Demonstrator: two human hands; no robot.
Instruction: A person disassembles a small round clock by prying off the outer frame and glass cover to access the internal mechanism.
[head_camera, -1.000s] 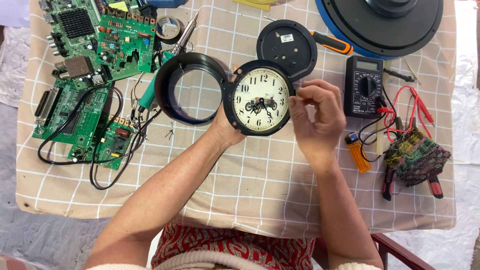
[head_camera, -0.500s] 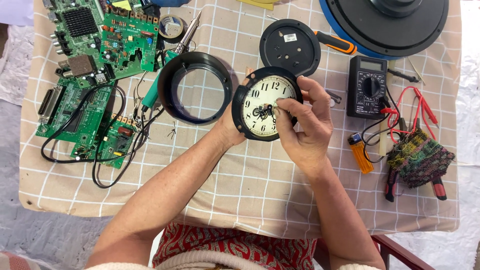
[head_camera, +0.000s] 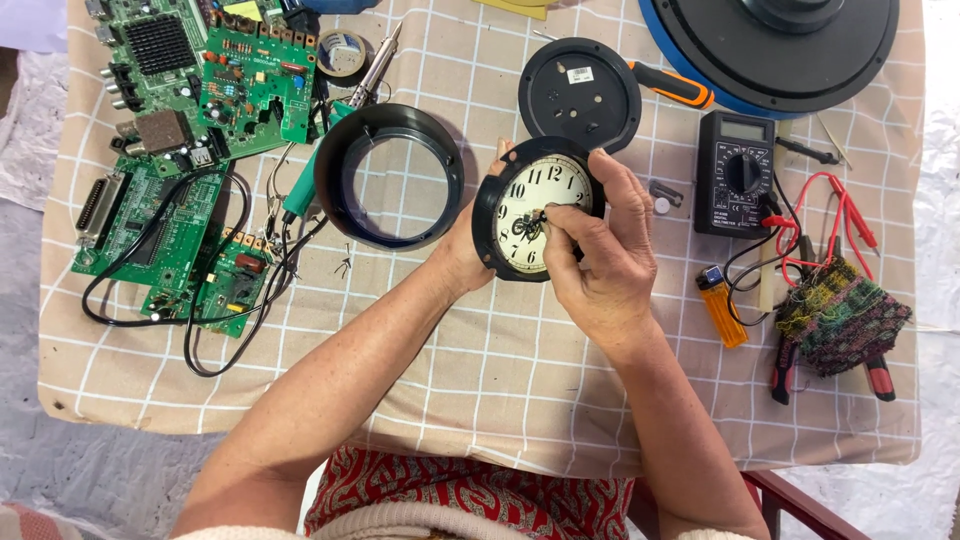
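A round clock face (head_camera: 528, 205) with a cream dial and black rim is held tilted above the table. My left hand (head_camera: 468, 258) grips it from behind and below, mostly hidden by the dial. My right hand (head_camera: 600, 255) lies across the dial's right side, its fingertips pinching the black hands at the dial's centre. A black ring housing (head_camera: 390, 177) lies flat just left of the clock. The black round back cover (head_camera: 580, 93) lies just above it.
Green circuit boards (head_camera: 190, 120) with black cables fill the left of the checked cloth (head_camera: 480, 390). A soldering iron (head_camera: 345, 120), tape roll, orange-handled screwdriver (head_camera: 672, 85), black multimeter (head_camera: 735, 172) with red leads, orange lighter (head_camera: 720, 305), pliers under a knitted cloth (head_camera: 840, 318), and a large black-blue disc (head_camera: 780, 45) lie around.
My right hand has moved from the clock's right rim onto the dial, fingertips now at the centre hands. The clock stays held by my left hand.
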